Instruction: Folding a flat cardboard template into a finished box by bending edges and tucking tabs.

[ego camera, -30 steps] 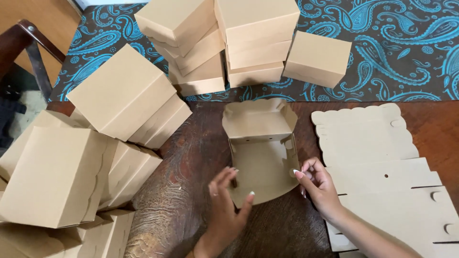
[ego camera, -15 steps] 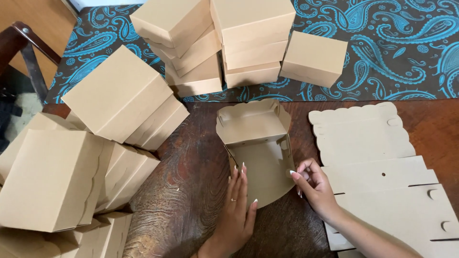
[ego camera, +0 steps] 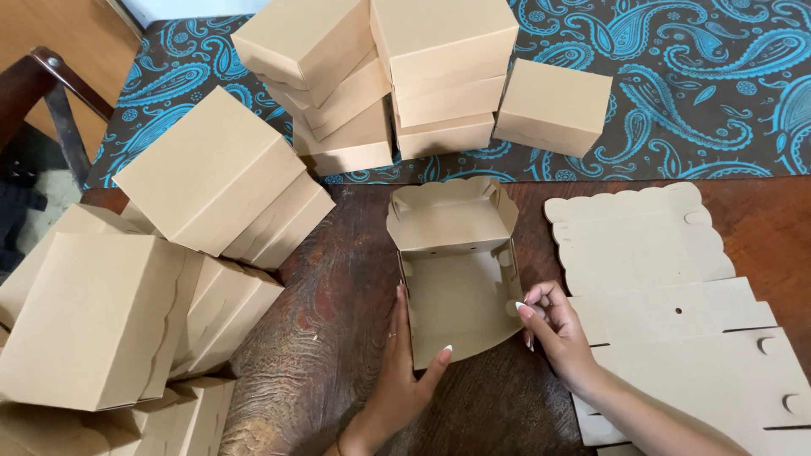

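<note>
A half-folded tan cardboard box (ego camera: pixel 456 270) lies on the dark brown wooden table (ego camera: pixel 329 338), near the middle of the view, with its long axis running away from the person. Its scalloped lid end points toward the far edge, and its open front flap points back at the person.

The left hand (ego camera: pixel 404 371) lies flat along the box's left wall, fingers straight and together, thumb pressed onto the front flap. The right hand (ego camera: pixel 553 325) touches the box's right front corner, fingers curled narrowly in a pinch at the side tab.

Bare wood is open just left of the box and in front of it. On the right, a stack of flat tan cardboard blanks with scalloped edges (ego camera: pixel 667 287) lies just beside the right hand. Finished tan closed boxes (ego camera: pixel 211 177) crowd the left side, and more stacked closed boxes (ego camera: pixel 422 76) stand beyond on a dark cloth with blue paisley pattern (ego camera: pixel 701 84).
</note>
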